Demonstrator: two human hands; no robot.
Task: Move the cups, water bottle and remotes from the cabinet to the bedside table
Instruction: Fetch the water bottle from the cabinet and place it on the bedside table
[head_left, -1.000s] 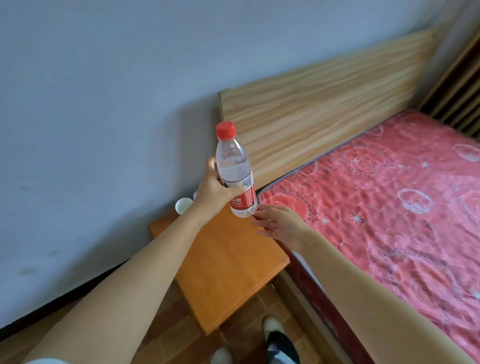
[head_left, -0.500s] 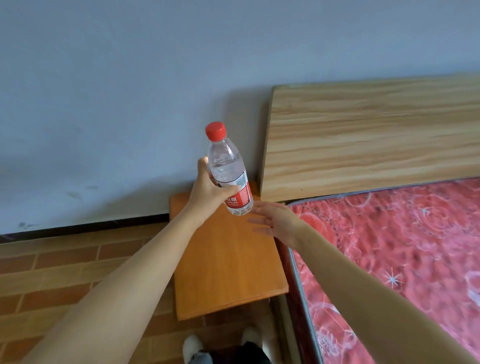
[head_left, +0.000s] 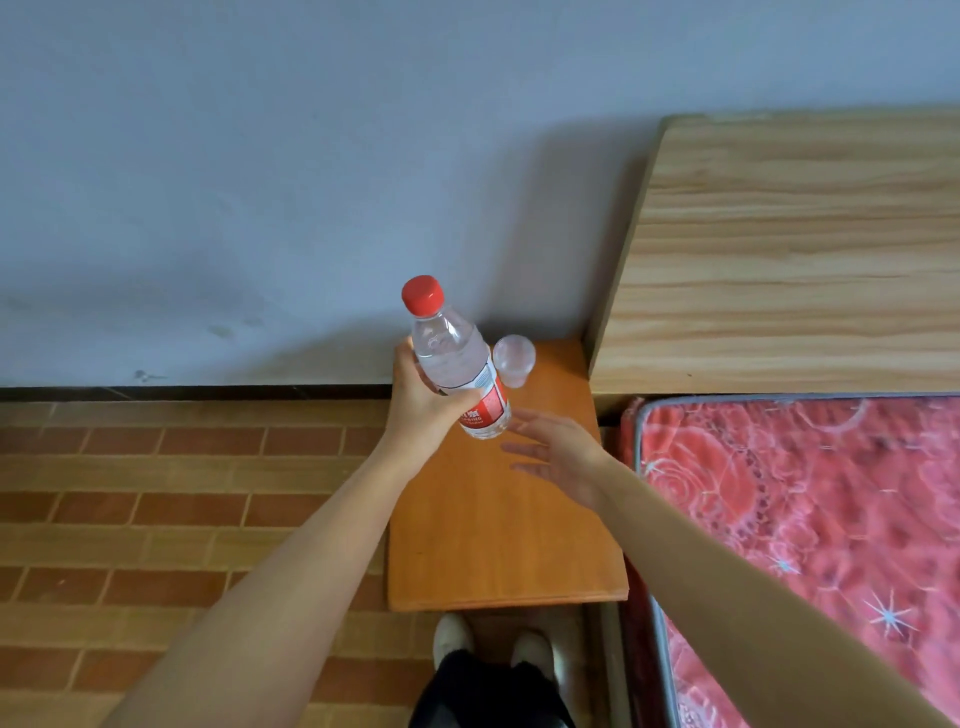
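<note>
Right now the left hand (head_left: 423, 410) grips the bottle (head_left: 457, 364) around its lower body, thumb across the red label, and holds it above the far end of the table (head_left: 498, 540) at the centre of the frame. Its long axis leans, the red cap toward the upper left of the frame and the base toward the lower right, so the base is not level with the tabletop. The right hand (head_left: 558, 460) hovers just right of and below the base, fingers spread and relaxed, holding nothing; whether a fingertip touches the bottle cannot be told. One clear cup (head_left: 514, 358) stands on the table near its far edge, just right of the bottle's shoulder. The coming move, as I judge it, turns on this: bare tabletop lies straight below the base, while the cup sits close beside it, so the bottle should be righted and lowered short of the cup. No remotes are in view.
</note>
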